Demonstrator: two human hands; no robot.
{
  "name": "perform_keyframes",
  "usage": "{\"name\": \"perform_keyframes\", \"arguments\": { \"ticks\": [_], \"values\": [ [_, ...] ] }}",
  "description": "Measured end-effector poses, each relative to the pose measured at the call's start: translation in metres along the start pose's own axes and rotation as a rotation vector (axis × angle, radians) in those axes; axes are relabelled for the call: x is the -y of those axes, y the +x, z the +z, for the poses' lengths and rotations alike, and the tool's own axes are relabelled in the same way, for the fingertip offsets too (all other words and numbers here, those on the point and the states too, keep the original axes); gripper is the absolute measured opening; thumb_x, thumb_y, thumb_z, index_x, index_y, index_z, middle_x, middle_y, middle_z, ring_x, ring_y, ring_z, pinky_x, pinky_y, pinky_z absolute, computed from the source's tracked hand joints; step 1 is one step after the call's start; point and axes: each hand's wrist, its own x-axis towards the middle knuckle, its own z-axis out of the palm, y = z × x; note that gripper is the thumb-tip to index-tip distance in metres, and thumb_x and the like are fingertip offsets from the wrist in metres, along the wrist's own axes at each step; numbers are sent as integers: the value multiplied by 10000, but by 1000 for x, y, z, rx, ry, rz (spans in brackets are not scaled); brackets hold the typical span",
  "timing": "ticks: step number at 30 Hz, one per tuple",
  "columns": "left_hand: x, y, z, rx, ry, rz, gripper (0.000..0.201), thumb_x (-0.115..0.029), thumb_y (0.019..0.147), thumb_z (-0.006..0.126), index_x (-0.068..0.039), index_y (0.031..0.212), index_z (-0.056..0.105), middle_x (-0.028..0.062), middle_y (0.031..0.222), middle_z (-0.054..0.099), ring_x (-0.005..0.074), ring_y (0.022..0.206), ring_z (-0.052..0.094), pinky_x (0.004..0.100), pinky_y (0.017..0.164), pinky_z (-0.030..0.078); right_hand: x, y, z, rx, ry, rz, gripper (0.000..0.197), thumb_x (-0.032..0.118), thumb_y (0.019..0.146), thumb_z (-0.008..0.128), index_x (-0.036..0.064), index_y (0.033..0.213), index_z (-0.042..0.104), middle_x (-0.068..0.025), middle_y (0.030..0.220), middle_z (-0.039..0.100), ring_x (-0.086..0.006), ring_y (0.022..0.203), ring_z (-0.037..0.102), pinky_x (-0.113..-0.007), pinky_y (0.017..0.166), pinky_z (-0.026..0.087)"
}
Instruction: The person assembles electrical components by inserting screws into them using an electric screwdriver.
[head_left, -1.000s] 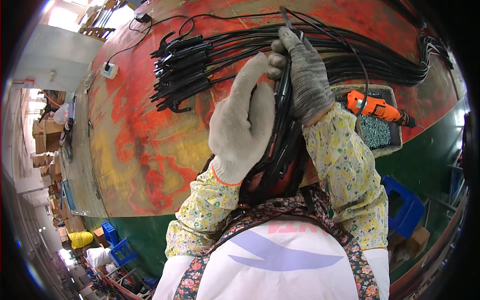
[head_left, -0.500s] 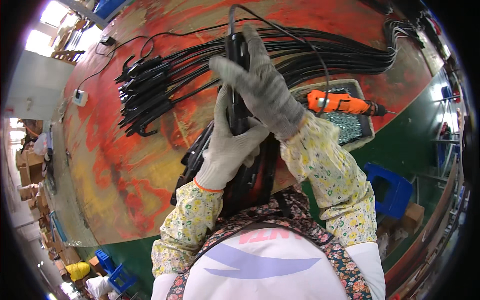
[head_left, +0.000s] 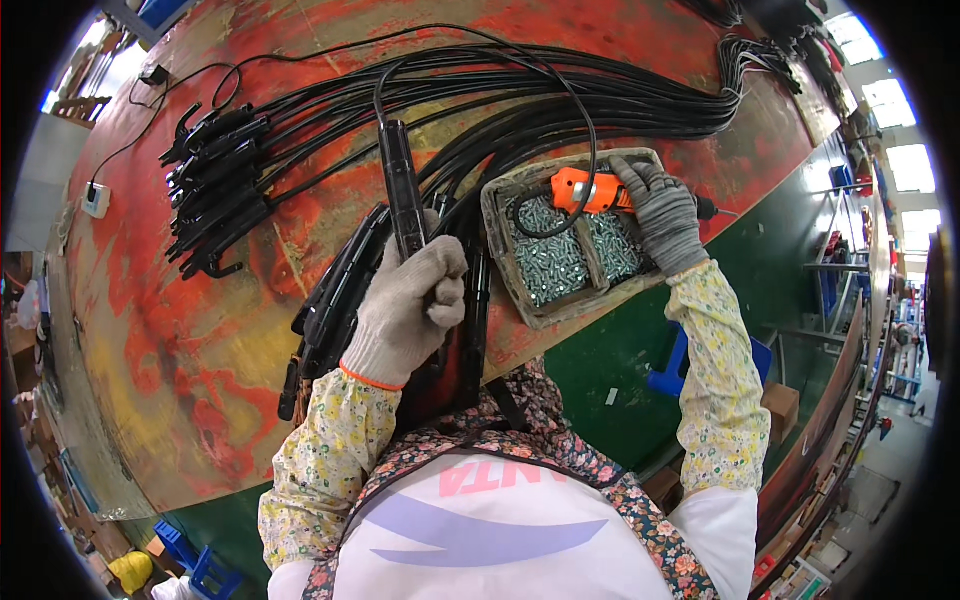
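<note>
In a white glove with an orange cuff edge, my left hand (head_left: 405, 305) is closed round the lower part of a long black cable handle (head_left: 401, 185). The handle stands nearly upright, and a black cable loops from its top. Further right, my right hand (head_left: 662, 220), gloved in grey, has its fingers wrapped over an orange electric screwdriver (head_left: 588, 190). The screwdriver lies across a two-compartment tray (head_left: 506, 275) of small silvery screws (head_left: 550, 268). Its thin bit points right, past the tray's edge. Under and beside my left hand lie more black handles (head_left: 335, 300).
A row of black handles (head_left: 215, 185) lies at the left, their bundled cables (head_left: 640, 105) running right across the red, worn table (head_left: 220, 400). A white box (head_left: 96, 200) with a cord sits at the far left. A blue stool (head_left: 670, 370) stands below the table's right edge.
My right hand has left the black handle and moved right onto the screwdriver, closing on it. My left hand keeps the handle, now lower and further left in view. The whole view has shifted.
</note>
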Motion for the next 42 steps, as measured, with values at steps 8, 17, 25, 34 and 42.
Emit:
{"name": "perform_keyframes", "arguments": {
  "ticks": [8, 17, 25, 34, 42],
  "values": [
    [6, -3, 8, -73, 255, 4, 338, -121, 915, 528, -171, 1231, 416, -14, 771, 447, 43, 499, 370, 154, 391, 291, -7, 11, -43, -355, 793, 58, 536, 105, 726, 748, 89, 1204, 505, -60, 1050, 571, -167, 861, 623, -303, 706, 532],
    [6, 0, -2, -14, 294, 64, 366, -104, 890, 576, -135, 1210, 403, -13, 715, 458, 44, 471, 382, 175, 394, 298, 60, 20, -121, -681, 2021, 321, 474, 86, 789, 668, -32, 1203, 472, -114, 864, 595, -167, 690, 553, -319, 592, 478],
    [4, -1, -6, 2, 323, 80, 433, -74, 865, 607, -110, 1230, 377, -25, 646, 432, 43, 461, 376, 187, 394, 296, 68, 34, -96, -856, 1817, 328, 466, 40, 764, 674, -65, 1161, 454, -68, 678, 531, -156, 555, 521, -326, 537, 486],
    [3, -1, 0, -23, 369, 92, 354, -68, 872, 599, -101, 1165, 404, -26, 645, 428, 39, 465, 371, 187, 395, 290, 74, 30, -76, -850, 1824, 322, 482, 29, 747, 665, -21, 1171, 441, -74, 732, 536, -158, 604, 523, -325, 563, 484],
    [5, 2, -2, -33, 250, 52, 685, -84, 844, 648, -132, 1388, 235, -7, 702, 489, 44, 481, 416, 172, 400, 336, 56, 16, -86, -888, 1934, 312, 445, 33, 789, 638, -36, 1173, 424, -75, 776, 516, -139, 671, 493, -285, 619, 456]
  ]
}}
